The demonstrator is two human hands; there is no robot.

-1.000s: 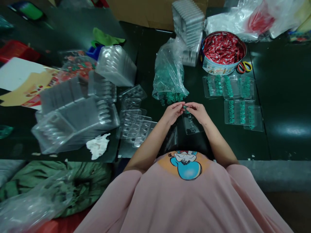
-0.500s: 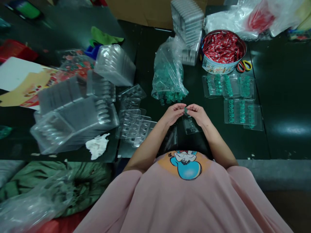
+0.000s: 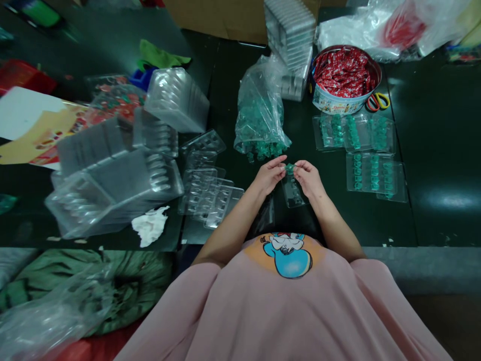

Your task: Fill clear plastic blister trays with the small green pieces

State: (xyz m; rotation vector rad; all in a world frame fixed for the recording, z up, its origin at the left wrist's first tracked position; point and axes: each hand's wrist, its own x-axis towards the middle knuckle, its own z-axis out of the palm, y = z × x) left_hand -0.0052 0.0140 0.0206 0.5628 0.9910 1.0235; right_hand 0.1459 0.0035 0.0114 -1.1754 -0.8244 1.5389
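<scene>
Between my fingertips, above the far end of a clear plastic tray (image 3: 295, 194), is a small green piece (image 3: 289, 169). My left hand (image 3: 271, 175) pinches its left side, and my right hand (image 3: 307, 176) pinches its right side. The tray lies on the dark table close to my body, its lower cavities showing no green. Just beyond my hands, a clear bag (image 3: 260, 108) lies with green pieces spilling from its mouth. Trays filled with rows of green pieces (image 3: 375, 173) rest to the right.
Stacked clear trays (image 3: 112, 175) and loose trays (image 3: 221, 200) cover the left side. A round tin (image 3: 338, 105) of red packets stands at the back right beside scissors (image 3: 378, 102). Another tray stack (image 3: 291, 35) stands behind the bag. Crumpled white tissue (image 3: 149, 225) lies near the front edge.
My fingertips have moved slightly apart, and more of the green piece shows between them. My left index finger has lifted and stretched out a little.
</scene>
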